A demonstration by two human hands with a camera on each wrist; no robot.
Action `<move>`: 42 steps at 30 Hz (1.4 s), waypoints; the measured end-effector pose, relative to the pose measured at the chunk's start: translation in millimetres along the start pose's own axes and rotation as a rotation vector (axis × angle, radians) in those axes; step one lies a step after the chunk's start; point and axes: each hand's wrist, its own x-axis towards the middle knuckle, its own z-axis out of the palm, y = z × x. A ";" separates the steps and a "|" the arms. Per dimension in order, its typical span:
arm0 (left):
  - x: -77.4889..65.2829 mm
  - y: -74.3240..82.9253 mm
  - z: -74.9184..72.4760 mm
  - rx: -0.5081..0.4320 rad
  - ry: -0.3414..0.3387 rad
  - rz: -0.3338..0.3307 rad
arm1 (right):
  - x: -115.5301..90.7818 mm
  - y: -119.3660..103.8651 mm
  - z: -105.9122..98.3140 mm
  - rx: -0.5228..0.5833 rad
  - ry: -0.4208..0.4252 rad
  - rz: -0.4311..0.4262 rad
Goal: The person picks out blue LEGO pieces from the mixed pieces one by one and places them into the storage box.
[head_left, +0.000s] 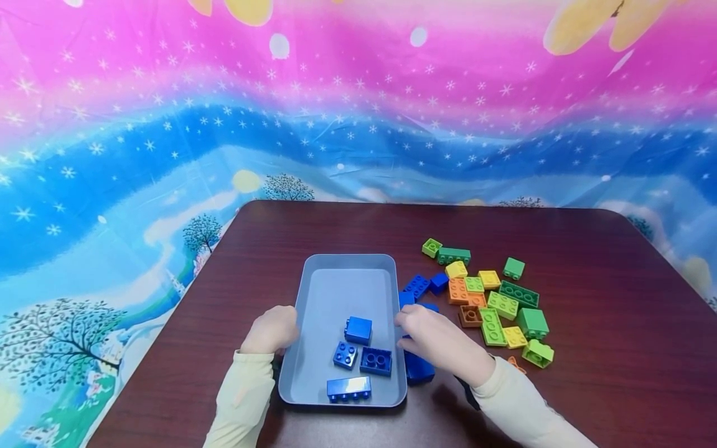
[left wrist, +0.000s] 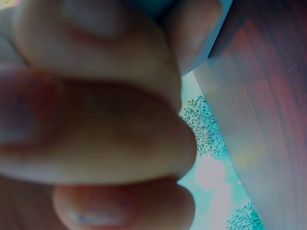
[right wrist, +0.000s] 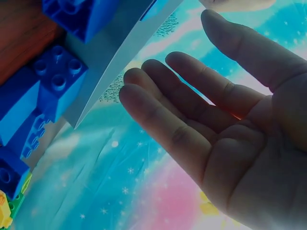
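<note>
A shallow grey tray (head_left: 336,292) stands on the table with several blue bricks (head_left: 358,330) in its near half. At its left side, my left hand (head_left: 272,330) grips the rim with curled fingers; the left wrist view has those fingers (left wrist: 110,129) close up against the tray's edge (left wrist: 204,52). My right hand (head_left: 439,339) is beside the right rim, over more blue bricks (head_left: 419,368) that it partly hides. From the right wrist, its fingers (right wrist: 158,110) look loosely extended, with nothing in the palm, and blue bricks (right wrist: 57,79) lie alongside the tray.
Right of the tray lies a loose spread of green, yellow, orange and brown bricks (head_left: 502,305). A small orange piece (head_left: 516,365) lies near my right wrist. Behind the dark wooden table (head_left: 336,227) hangs a colourful printed cloth (head_left: 358,137).
</note>
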 end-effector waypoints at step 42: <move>1.1 -1.3 -0.6 -0.007 -0.008 0.010 | -15.2 8.0 7.0 -0.031 -0.196 0.034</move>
